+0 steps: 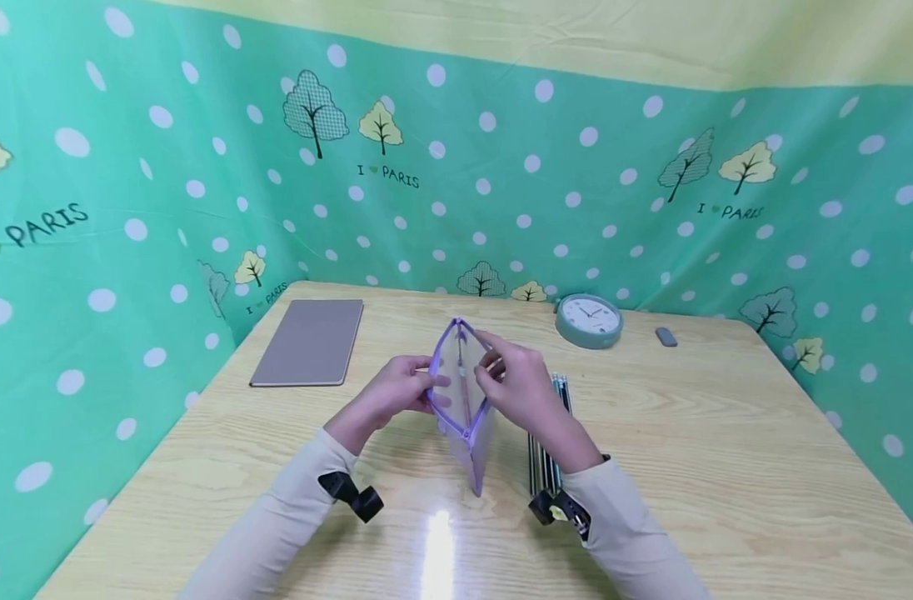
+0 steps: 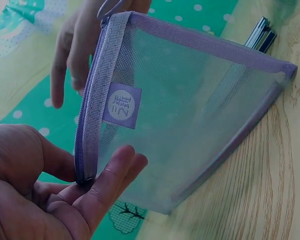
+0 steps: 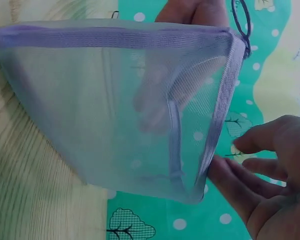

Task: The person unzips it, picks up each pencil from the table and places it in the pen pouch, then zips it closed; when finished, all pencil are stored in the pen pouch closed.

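Observation:
A see-through mesh zip pouch (image 1: 477, 454) with purple edging is held up over the table, its mouth spread wide towards the head camera. My left hand (image 1: 398, 390) pinches the left rim between thumb and fingers; a square purple label (image 2: 122, 106) shows there in the left wrist view. At the opposite rim, my right hand (image 1: 522, 385) touches the edge with its fingertips, the thumb apart from them in the right wrist view. A thin line runs down inside the mouth; I cannot tell whether it is a seam. Several slim pencils (image 1: 534, 467) lie partly under the right forearm.
On the wooden table (image 1: 726, 467), a grey notebook (image 1: 306, 342) lies at the back left. A round teal clock (image 1: 589, 321) and a small grey-blue eraser-like block (image 1: 666, 337) are at the back right. A green dotted curtain (image 1: 501, 183) borders the table behind and at the sides.

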`<control>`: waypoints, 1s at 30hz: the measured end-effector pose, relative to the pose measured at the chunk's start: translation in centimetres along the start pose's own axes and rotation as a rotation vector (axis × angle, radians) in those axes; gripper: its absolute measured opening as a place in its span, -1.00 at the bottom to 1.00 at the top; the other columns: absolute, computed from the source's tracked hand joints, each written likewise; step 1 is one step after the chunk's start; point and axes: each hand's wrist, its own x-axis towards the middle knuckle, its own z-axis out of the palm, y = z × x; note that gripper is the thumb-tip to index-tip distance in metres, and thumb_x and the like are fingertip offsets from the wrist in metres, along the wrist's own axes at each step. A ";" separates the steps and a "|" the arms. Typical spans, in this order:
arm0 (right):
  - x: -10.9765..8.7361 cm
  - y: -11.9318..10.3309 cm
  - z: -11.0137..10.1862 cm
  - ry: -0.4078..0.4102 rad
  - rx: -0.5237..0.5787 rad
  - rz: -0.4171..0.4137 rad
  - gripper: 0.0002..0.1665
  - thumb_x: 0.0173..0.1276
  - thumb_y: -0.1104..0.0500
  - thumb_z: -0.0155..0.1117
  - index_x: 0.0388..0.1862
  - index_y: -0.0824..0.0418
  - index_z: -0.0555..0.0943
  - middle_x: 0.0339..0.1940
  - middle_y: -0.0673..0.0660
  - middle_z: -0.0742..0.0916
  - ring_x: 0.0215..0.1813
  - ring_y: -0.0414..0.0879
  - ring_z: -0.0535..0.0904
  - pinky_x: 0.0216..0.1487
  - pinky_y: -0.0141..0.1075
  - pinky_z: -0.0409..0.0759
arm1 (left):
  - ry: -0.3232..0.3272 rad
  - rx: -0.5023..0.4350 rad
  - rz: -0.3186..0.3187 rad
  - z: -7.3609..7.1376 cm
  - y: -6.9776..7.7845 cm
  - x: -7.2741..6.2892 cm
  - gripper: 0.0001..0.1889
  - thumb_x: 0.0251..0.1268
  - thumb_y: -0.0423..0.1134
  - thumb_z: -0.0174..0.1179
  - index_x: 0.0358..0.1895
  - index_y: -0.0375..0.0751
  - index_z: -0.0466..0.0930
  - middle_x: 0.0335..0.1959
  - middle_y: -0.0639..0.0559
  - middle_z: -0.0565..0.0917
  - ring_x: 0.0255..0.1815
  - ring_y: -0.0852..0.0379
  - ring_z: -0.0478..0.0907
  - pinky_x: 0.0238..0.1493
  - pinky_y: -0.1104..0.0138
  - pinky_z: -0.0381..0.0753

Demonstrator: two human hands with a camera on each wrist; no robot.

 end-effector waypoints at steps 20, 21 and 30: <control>-0.4 14.0 -5.2 -0.364 -0.068 0.547 -0.49 0.43 0.33 0.23 0.24 0.67 0.48 -0.38 0.32 0.79 -0.46 -0.03 0.76 -0.37 -0.22 0.82 | -0.037 -0.030 -0.004 -1.3 0.3 -0.4 -0.55 0.53 -0.43 0.04 0.37 -0.64 0.38 -0.29 -0.28 0.78 -0.40 0.17 0.77 -0.13 0.20 0.84; -0.3 14.3 -5.0 -0.372 -0.069 0.561 -0.48 0.42 0.33 0.24 0.24 0.66 0.49 -0.41 0.29 0.80 -0.47 -0.04 0.76 -0.37 -0.23 0.82 | -0.040 -0.027 -0.004 -1.3 0.3 -0.4 -0.54 0.52 -0.43 0.05 0.37 -0.64 0.38 -0.31 -0.26 0.78 -0.40 0.17 0.76 -0.13 0.21 0.84; 0.4 14.6 -4.1 -0.385 -0.131 0.622 -0.42 0.32 0.40 0.22 0.30 0.65 0.45 -0.54 0.21 0.76 -0.57 -0.11 0.71 -0.43 -0.27 0.80 | -0.062 -0.047 0.002 -1.1 0.2 -0.1 -0.59 0.49 -0.46 0.07 0.29 -0.69 0.41 -0.40 -0.14 0.75 -0.43 0.21 0.74 -0.18 0.27 0.84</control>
